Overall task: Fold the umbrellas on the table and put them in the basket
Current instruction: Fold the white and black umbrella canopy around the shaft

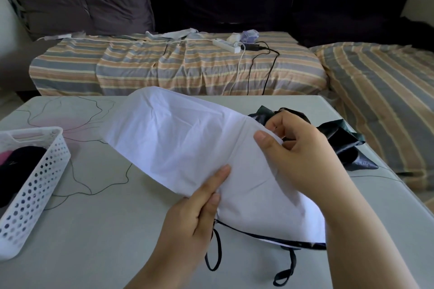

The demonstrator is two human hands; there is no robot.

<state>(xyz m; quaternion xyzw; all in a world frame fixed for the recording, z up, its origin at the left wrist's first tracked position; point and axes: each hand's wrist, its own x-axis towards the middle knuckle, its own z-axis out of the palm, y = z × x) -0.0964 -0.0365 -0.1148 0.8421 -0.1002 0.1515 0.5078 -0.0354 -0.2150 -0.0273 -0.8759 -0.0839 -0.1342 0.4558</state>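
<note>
A: Fingers: left hand [195, 213] pinches the near-left edge of the white umbrella [187, 143]; right hand [296, 152] grips its fabric at the far-right edge.

B: Orientation?

A: The canopy is held above the table [98, 230]. Long axis runs from far left to near right, between the hands. The basket [30, 197] lies left, nearer the left hand.

B: Quantities?

A: Umbrellas out: two (white one in hand; dark one [342, 141] on the table behind the right hand). Basket: one, with dark contents, count indeterminate.
</note>
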